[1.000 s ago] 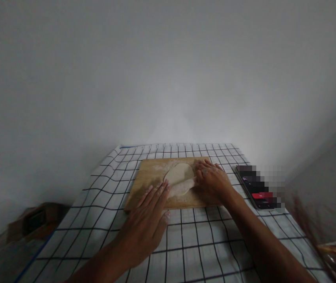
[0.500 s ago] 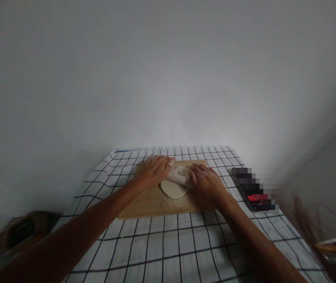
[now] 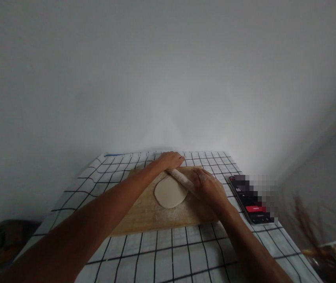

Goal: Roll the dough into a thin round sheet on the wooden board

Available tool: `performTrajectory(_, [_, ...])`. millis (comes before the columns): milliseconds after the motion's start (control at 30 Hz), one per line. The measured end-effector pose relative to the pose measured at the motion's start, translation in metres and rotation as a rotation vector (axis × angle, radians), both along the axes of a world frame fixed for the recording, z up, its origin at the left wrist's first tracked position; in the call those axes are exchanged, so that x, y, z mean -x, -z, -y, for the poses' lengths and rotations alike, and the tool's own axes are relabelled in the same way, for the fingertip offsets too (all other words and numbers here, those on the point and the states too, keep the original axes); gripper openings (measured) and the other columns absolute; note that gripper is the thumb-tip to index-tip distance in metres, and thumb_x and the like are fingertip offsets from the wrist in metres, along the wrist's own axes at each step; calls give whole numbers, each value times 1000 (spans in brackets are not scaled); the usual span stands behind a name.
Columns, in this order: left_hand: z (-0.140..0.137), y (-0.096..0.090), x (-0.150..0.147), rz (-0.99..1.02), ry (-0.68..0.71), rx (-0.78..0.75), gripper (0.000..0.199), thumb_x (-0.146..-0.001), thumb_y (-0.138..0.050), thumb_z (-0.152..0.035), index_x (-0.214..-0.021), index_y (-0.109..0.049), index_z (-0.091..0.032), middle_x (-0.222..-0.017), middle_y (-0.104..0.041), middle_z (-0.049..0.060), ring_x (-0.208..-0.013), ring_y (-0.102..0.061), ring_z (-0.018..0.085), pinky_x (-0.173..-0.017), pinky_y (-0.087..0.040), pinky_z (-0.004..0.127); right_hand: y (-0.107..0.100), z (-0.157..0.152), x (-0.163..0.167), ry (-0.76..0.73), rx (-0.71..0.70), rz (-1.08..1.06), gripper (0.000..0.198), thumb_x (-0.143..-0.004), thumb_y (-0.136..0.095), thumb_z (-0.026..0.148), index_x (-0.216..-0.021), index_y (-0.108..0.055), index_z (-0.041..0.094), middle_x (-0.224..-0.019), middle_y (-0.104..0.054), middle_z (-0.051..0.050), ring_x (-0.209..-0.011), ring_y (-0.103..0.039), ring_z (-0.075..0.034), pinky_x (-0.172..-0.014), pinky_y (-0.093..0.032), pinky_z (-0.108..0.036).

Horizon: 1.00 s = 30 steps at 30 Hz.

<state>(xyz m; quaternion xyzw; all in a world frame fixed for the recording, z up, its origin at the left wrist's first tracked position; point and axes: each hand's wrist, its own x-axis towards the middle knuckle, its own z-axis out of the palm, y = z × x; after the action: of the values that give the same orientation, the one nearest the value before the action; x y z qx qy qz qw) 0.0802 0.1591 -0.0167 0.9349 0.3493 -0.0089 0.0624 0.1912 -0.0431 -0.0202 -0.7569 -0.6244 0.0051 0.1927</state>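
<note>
Mid-frame, right hand [image 3: 210, 188] clamps fingers on the rolling pin [image 3: 182, 179]! Left hand [image 3: 171, 159] covers its upper end, finger grip I can't tell; dough [image 3: 170, 192] lower left.

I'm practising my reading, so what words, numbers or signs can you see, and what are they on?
"00", it looks like, on the phone.
Mark on its red bar: too blurred to read.
Other screen marks: too small or pixelated.
None that I can see on the dough, rolling pin or board.
</note>
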Motion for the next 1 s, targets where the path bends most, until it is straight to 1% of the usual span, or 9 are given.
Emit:
performTrajectory(133, [10,4,27,41,67,-32,40,-100,-31,-35,-124,-62,-26,-127,-66,9,-116,-60,24,-100,-43,40,4,-2,-2,-44,35,21,33,-103,-34,25,-124,-60,21,-129,-64,-9,-122,-57,-21,-98,-43,-30])
performTrajectory(233, [20,12,56,90,113,-105,46,-101,-32,-33,-143,-49,-28,-148,-53,8,-134,-48,25,-111,-35,45,8,-3,-3,-74,8,16,34,-103,-34,26,-126,-59,20,-135,-60,-9,-129,-52,-20,-105,-40,-31])
performTrajectory(333, [36,20,80,136,94,-176,50,-102,-30,-36,-150,-42,-25,-158,-42,6,-146,-35,26,-119,-26,47,9,-2,-3,-60,-49,-19,35,-104,-33,26,-129,-56,19,-135,-60,-8,-126,-54,-19,-105,-41,-30])
performTrajectory(400, [49,24,93,161,50,-210,51,-103,-28,-35,-150,-43,-23,-158,-42,6,-148,-33,25,-121,-23,48,9,-2,-3,-69,-58,-14,35,-103,-34,24,-128,-57,19,-134,-61,-8,-124,-56,-19,-104,-42,-29])
performTrajectory(500, [72,28,110,201,25,-247,52,-103,-25,-33,-150,-43,-18,-156,-45,7,-147,-35,24,-122,-25,47,9,-2,-4,-72,-57,45,34,-102,-36,23,-126,-59,19,-135,-61,-10,-126,-54,-20,-106,-41,-30])
performTrajectory(700, [119,31,139,245,69,-347,50,-104,-29,-33,-151,-41,-17,-156,-45,10,-145,-40,23,-121,-31,47,10,-5,-5,-77,-22,129,36,-103,-36,27,-129,-59,19,-143,-56,-11,-137,-46,-22,-112,-36,-37])
performTrajectory(800, [143,35,149,265,96,-403,52,-104,-32,-31,-154,-36,-17,-156,-44,11,-144,-40,23,-121,-30,48,10,-1,-3,-122,-18,151,34,-104,-34,27,-120,-63,20,-138,-60,-10,-135,-47,-21,-113,-35,-41])
performTrajectory(900, [161,42,156,317,150,-460,56,-101,-37,-30,-156,-31,-19,-157,-43,10,-145,-39,25,-122,-28,50,5,6,2,-124,-18,174,34,-104,-33,27,-113,-65,21,-136,-61,-10,-136,-46,-22,-113,-34,-46])
performTrajectory(1000, [165,53,159,463,198,-519,63,-97,-43,-30,-158,-27,-27,-154,-48,6,-141,-45,26,-122,-29,49,-2,14,5,-92,-19,186,35,-105,-32,28,-117,-65,21,-133,-64,-10,-134,-49,-22,-114,-30,-51])
